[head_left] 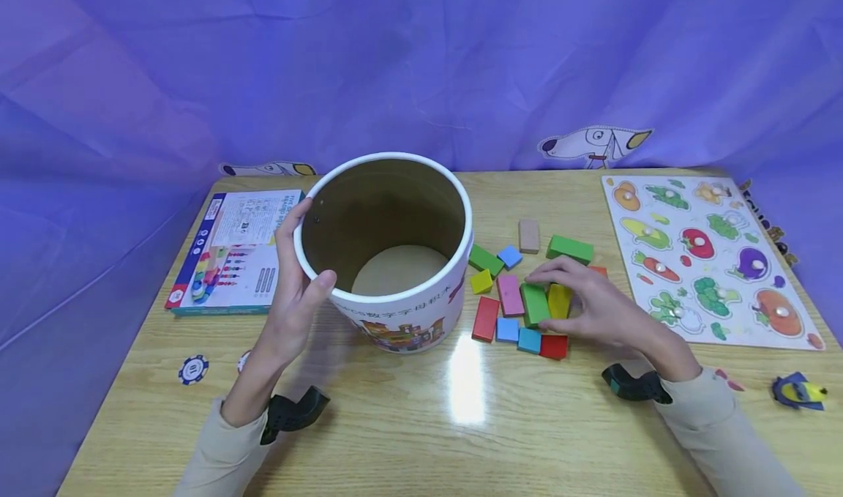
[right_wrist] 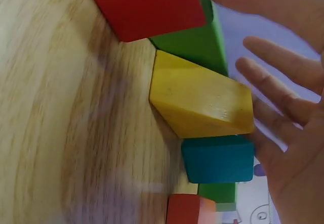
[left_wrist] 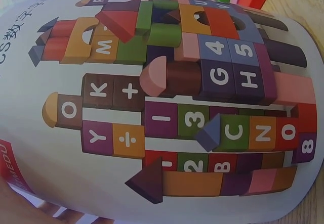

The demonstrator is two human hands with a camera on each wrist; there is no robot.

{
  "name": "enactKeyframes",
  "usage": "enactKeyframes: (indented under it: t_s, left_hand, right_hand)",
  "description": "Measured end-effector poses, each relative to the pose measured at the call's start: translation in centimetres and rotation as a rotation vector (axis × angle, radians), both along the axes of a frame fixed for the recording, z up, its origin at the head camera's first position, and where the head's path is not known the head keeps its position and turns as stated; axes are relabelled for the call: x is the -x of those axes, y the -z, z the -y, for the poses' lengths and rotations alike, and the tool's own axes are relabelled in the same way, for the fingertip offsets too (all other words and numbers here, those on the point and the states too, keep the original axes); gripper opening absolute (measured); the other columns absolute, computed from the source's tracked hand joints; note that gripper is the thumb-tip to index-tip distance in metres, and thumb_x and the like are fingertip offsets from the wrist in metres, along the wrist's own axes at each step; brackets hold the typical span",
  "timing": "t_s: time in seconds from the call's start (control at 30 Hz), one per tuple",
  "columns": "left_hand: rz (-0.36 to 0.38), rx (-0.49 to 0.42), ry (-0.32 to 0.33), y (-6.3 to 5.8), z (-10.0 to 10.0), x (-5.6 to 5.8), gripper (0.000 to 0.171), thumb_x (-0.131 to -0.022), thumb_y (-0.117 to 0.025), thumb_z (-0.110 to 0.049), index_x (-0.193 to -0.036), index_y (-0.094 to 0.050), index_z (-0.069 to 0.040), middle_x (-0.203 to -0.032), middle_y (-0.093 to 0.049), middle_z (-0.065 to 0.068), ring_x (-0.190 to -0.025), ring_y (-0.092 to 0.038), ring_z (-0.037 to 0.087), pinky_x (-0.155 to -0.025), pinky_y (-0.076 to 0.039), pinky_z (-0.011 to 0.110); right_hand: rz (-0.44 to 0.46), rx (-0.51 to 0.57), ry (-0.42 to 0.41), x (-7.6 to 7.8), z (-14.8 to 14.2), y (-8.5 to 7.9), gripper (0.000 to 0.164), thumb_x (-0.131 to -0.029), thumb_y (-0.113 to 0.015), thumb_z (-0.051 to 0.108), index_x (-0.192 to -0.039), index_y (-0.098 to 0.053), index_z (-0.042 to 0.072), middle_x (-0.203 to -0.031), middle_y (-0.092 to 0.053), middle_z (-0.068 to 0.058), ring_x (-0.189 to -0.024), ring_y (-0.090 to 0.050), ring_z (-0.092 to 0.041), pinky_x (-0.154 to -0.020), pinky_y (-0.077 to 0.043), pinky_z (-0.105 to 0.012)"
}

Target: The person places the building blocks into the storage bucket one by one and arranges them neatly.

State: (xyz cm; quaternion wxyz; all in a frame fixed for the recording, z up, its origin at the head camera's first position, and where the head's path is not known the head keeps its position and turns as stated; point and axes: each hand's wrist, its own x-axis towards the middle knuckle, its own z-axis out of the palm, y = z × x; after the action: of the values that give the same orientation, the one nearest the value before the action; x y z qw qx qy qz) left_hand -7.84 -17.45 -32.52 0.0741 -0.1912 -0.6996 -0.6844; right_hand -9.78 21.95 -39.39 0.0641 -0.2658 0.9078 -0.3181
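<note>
A large round bucket (head_left: 402, 329), white with printed toy-block castles, stands tilted towards me with its mouth facing up. My left hand (head_left: 290, 307) holds its left side, thumb at the near rim and fingers along the outside. Printed letter blocks on the bucket wall (left_wrist: 172, 102) fill the left wrist view. My right hand (head_left: 589, 303) hovers over loose wooden blocks, its thumb and fingertips around a green block (head_left: 536, 304). Beside that lies a yellow block (head_left: 559, 301). In the right wrist view the fingers (right_wrist: 278, 80) look fairly straight, behind the yellow block (right_wrist: 202, 97).
Several coloured blocks, including a red block (head_left: 485, 319) and a pink block (head_left: 510, 295), lie right of the bucket. A vegetable puzzle board (head_left: 672, 292) is at the right, a flat box (head_left: 244, 252) at the left. A poker chip (head_left: 194, 370) and small toy (head_left: 798, 391) lie nearer me.
</note>
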Motion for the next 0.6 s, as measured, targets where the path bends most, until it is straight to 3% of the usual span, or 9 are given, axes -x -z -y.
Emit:
enactKeyframes:
  t_s: [0.37,0.6]
  left_hand:
    - [0.007,0.005,-0.020,0.06,0.04,-0.04,0.077,-0.089,-0.057,-0.026,-0.153,-0.015,-0.026,-0.157,-0.020,0.001,-0.143,-0.023,0.030,-0.112,-0.023,0.068]
    - [0.006,0.000,-0.017,0.03,0.01,-0.01,0.078,-0.088,-0.059,-0.028,-0.153,-0.014,-0.027,-0.158,-0.020,0.002,-0.143,-0.024,0.029,-0.111,-0.023,0.069]
  right_hand:
    - [0.040,-0.084,-0.018,0.46,0.56,0.09,0.063,-0.071,-0.086,0.020,-0.129,-0.062,0.012,-0.126,-0.056,-0.002,-0.113,-0.052,-0.018,-0.095,-0.052,-0.045]
    - [0.044,-0.071,-0.005,0.63,0.60,-0.24,0.064,-0.071,-0.087,0.022,-0.129,-0.062,0.014,-0.126,-0.055,-0.003,-0.113,-0.051,-0.020,-0.095,-0.052,-0.047]
